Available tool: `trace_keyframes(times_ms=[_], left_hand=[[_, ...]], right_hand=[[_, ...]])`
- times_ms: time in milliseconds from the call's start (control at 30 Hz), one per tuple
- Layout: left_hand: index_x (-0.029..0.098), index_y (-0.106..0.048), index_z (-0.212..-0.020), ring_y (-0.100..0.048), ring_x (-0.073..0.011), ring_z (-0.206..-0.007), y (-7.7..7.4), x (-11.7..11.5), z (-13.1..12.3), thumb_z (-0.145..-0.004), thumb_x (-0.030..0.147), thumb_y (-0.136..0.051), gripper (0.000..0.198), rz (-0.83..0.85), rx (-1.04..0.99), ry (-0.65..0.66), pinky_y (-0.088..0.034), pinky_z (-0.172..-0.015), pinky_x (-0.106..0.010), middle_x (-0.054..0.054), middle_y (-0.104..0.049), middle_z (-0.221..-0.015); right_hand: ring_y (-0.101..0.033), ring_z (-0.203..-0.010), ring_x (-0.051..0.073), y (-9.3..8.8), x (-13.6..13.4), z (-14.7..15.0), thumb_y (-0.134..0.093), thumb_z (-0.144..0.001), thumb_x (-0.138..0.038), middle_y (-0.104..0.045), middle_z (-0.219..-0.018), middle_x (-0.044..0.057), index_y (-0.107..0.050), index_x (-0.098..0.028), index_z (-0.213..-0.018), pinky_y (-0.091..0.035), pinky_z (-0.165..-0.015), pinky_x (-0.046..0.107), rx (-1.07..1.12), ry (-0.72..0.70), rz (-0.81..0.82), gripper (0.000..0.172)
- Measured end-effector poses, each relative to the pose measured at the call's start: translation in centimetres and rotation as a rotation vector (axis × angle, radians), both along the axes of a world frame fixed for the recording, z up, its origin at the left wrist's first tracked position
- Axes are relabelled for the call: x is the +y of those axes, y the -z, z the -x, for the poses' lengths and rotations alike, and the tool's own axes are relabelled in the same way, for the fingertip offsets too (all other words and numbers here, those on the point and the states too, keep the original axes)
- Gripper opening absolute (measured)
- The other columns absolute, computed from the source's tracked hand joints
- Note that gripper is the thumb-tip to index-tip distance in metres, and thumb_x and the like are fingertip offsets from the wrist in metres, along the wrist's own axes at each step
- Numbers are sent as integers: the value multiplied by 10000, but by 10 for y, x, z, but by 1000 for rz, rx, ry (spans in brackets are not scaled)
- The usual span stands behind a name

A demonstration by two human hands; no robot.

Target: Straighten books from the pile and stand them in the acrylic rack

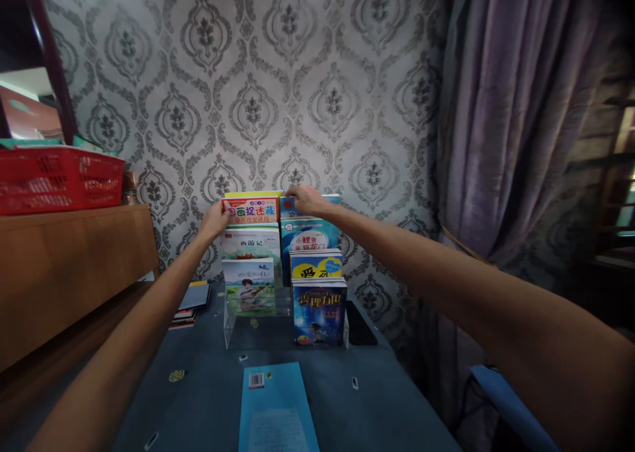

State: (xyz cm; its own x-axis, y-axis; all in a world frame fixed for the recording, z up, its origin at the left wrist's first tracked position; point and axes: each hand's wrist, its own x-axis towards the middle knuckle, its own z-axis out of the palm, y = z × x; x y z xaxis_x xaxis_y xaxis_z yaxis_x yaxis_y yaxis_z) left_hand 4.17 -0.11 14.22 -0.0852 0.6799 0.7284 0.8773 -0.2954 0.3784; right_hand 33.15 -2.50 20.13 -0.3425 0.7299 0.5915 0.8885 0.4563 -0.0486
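A clear tiered book rack [229, 326] stands at the far end of a blue table [203, 386], filled with several children's books in two columns. My left hand [214, 220] is closed on the left edge of the top-left book [251, 210], which has a red and white cover. My right hand [306, 199] rests with bent fingers on the top edge of the top-right blue book [292, 207], next to it. Both arms reach forward over the table.
A light blue book [275, 409] lies face down near me on the table. A small stack of books [191, 303] lies left of the rack, a dark phone [360, 325] to its right. A red basket [57, 177] sits on a wooden cabinet [64, 267] at left. Purple curtains [510, 121] hang right.
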Motion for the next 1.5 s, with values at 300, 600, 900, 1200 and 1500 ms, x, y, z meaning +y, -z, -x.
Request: trace_keyframes(times_ms=[300,600,900,1200,1500], left_hand=[[165,-621,-1140,-649,-270,-1122,1,-8,-7,-886,211,-501,284,23,-14,-58,-474,-992,-391,-139,-709,-1213],[138,-612,-1190,-674,-264,-1077,2,-16,-7,-881,212,-504,335,44,-57,-53,-506,-955,-380,-137,-715,-1197],[161,-523,-1314,-499,-248,-1324,59,-90,-11,-926,213,-395,412,-378,-76,-101,-415,-1116,-395,-136,-581,-1350],[267,-604,-1292,-606,-254,-1212,273,-165,-59,-919,113,-369,466,23,339,407,-493,-1046,-464,-103,-680,-1231],[288,-591,-1359,-633,-288,-1238,370,-147,-68,-908,178,-454,484,288,161,342,-510,-1082,-536,-108,-681,-1315]], right_hand=[[-616,-1178,262,2,-3,-5,-492,-868,-84,-693,-1291,98,-676,-191,-1283,-479,-951,334,10,3,-17,466],[-570,-1253,295,13,-20,-9,-417,-883,-32,-656,-1329,156,-600,-131,-1354,-424,-1050,405,100,27,-117,515],[-533,-1282,273,164,-96,-9,-428,-885,-46,-652,-1322,142,-670,-177,-1189,-406,-1082,500,20,-610,-221,410],[-567,-1318,249,349,-138,16,-464,-957,-151,-644,-1366,145,-590,-178,-1362,-428,-1151,459,143,-531,270,425],[-517,-1382,245,391,-132,30,-442,-987,-199,-576,-1461,121,-524,-183,-1458,-380,-1202,448,135,-429,320,479]])
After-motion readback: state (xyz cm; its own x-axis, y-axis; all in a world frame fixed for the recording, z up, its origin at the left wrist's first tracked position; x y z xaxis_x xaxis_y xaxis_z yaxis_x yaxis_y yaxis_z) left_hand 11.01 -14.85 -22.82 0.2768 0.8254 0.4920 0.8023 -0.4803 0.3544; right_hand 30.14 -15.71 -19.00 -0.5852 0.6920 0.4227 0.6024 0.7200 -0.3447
